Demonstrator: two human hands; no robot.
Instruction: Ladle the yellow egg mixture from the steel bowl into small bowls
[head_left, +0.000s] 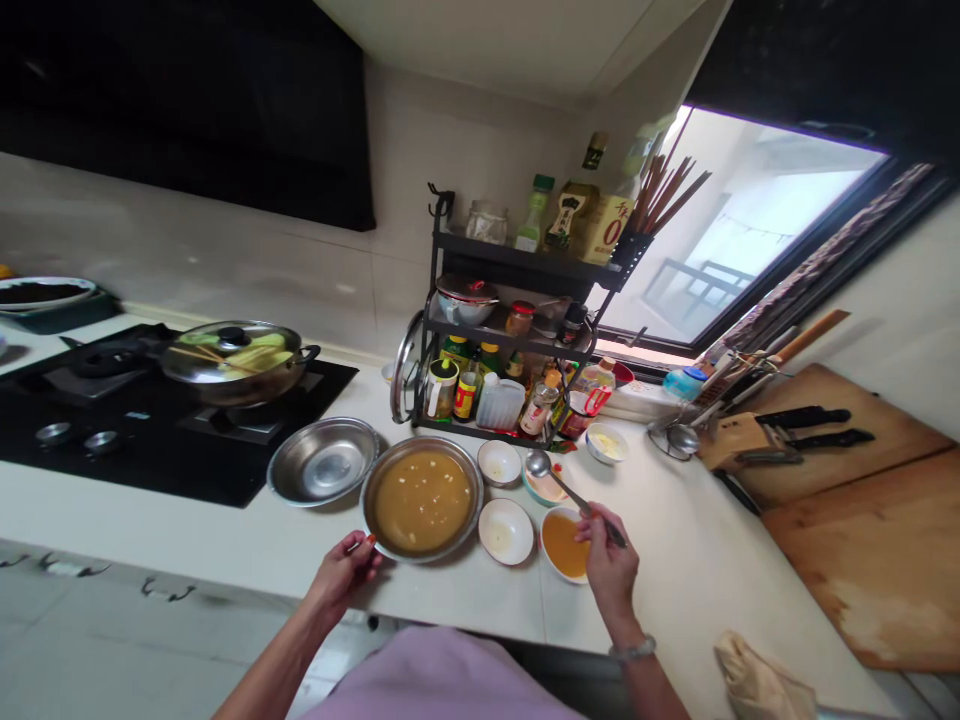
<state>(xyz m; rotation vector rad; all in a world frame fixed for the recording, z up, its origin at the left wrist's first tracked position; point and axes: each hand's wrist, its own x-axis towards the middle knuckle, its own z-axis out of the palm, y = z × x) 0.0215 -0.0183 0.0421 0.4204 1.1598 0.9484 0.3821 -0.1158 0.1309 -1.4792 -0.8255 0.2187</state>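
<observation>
Head camera view: The left hand (346,572) is at the near left rim of a round, silver metal basin (478,492) of brown liquid; its fingers are close together, but whether they grip cannot be told. The right hand (609,562) holds a silver metal spoon (574,497) by its handle, fingers closed around it, above a white round bowl (543,548) of orange-brown liquid. Basin and bowl stand on the white countertop (675,570).
</observation>
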